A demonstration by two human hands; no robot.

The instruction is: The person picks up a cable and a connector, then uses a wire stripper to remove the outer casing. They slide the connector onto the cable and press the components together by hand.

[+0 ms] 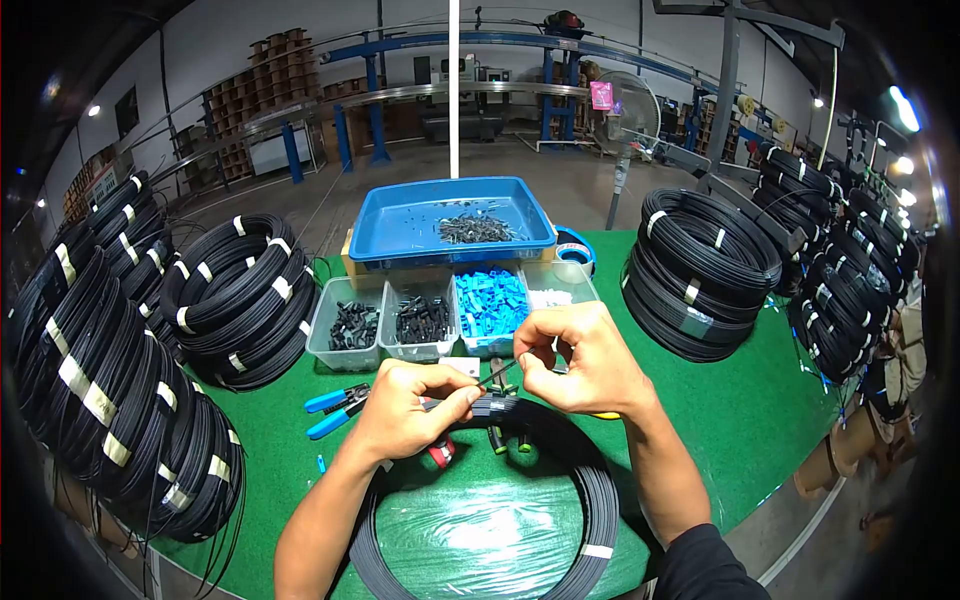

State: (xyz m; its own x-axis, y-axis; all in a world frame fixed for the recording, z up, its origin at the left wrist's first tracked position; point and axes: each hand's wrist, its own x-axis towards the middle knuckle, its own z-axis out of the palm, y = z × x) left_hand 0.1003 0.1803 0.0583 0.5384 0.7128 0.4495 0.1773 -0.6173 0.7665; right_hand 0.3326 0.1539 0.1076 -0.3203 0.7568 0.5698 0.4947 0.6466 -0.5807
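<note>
Over the far edge of a black cable coil, my left hand pinches a thin black cable end. My right hand is closed at the other side of that cable end, fingertips pressed together; the small part between them is hidden. The coil lies on the green table, with white tape on it. Beneath and beyond my hands are green-and-black handled pliers and a red-handled tool, both partly covered. Blue-handled pliers rest left of my left hand.
Bins of black parts, blue connectors and white parts stand beyond my hands. Behind them is a blue tray with black scraps. Stacked cable coils rise at left and right. A fan stands farther back.
</note>
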